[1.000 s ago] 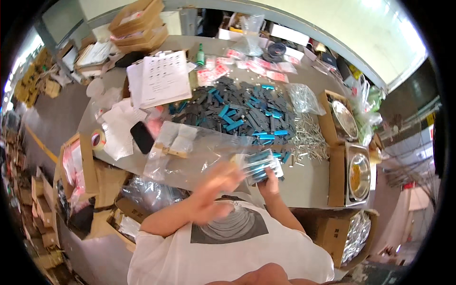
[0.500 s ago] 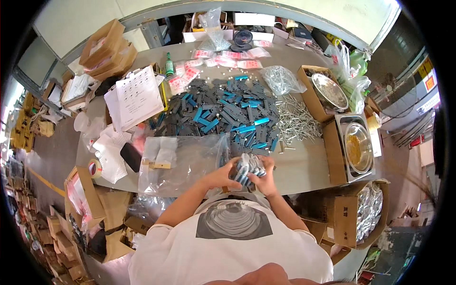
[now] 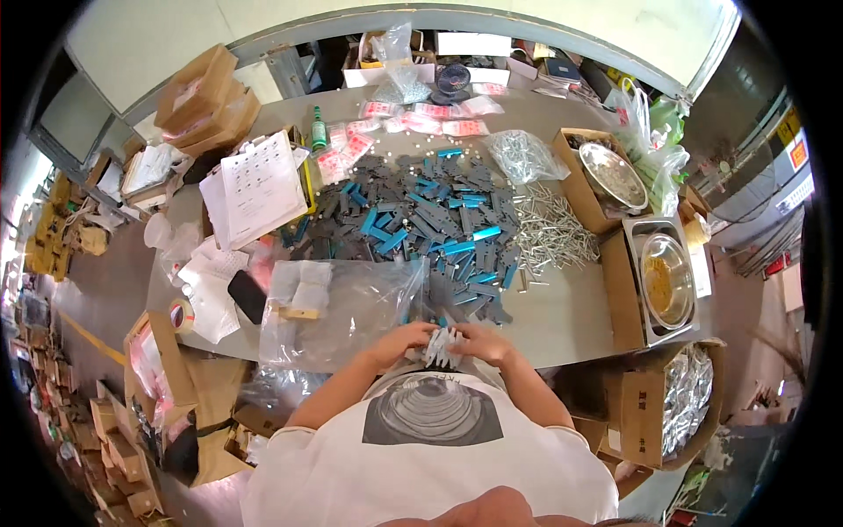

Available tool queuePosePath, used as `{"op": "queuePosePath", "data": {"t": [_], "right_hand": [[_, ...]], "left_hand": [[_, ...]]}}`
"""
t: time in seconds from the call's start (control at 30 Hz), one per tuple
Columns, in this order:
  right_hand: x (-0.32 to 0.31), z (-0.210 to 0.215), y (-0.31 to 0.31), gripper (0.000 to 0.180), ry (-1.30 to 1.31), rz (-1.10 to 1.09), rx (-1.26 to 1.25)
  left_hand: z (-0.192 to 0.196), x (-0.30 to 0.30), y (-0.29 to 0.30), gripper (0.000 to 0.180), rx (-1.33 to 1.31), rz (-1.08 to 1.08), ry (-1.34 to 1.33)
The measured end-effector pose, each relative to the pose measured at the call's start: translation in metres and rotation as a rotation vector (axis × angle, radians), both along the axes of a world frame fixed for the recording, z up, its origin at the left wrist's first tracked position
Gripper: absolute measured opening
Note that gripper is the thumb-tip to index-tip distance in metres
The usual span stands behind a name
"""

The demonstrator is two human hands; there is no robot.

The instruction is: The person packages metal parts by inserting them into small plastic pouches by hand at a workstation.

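At the table's near edge, my left hand [image 3: 402,342] and my right hand [image 3: 482,342] close from both sides round a bundle of small clear plastic packets [image 3: 443,348]. The packets look whitish and silvery, and their contents cannot be made out. Just beyond my hands spreads a heap of dark grey and blue flat strip-like parts [image 3: 421,213]. To its right lies a pile of thin silvery metal pins or screws [image 3: 555,235]. A large clear plastic bag [image 3: 347,327] lies flat left of my hands, with small white packets [image 3: 309,288] at its upper part.
A black phone [image 3: 248,296], a tape roll [image 3: 182,315] and a clipboard with papers [image 3: 259,189] are at the left. Along the right stand cardboard boxes and a steel bowl [image 3: 645,279]. Red-and-white packets [image 3: 439,111] and a green bottle [image 3: 318,130] line the back.
The bundle has come down and nearer to my body, and my hands have shifted to grip it from its two sides. The view has moved slightly.
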State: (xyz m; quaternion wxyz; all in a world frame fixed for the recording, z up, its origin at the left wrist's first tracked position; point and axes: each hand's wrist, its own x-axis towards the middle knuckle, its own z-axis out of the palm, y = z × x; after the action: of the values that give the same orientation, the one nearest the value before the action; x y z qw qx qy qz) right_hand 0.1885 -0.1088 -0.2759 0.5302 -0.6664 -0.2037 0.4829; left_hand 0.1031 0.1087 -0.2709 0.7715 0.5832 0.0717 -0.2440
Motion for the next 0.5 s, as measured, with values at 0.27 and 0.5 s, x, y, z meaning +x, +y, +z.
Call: {"op": "queuePosePath", "data": {"t": [0.27,0.5], "right_hand": [[0.048,0.025,0.024,0.057,0.509,0.301,-0.058],[0.046,0.030,0.037,0.036,-0.008,0.400,-0.227]], "left_hand": [[0.029,0.014,-0.002,0.052,0.262,-0.002,0.121],[0.029,0.029,-0.005,0.036,0.449,-0.177,0.030]]}}
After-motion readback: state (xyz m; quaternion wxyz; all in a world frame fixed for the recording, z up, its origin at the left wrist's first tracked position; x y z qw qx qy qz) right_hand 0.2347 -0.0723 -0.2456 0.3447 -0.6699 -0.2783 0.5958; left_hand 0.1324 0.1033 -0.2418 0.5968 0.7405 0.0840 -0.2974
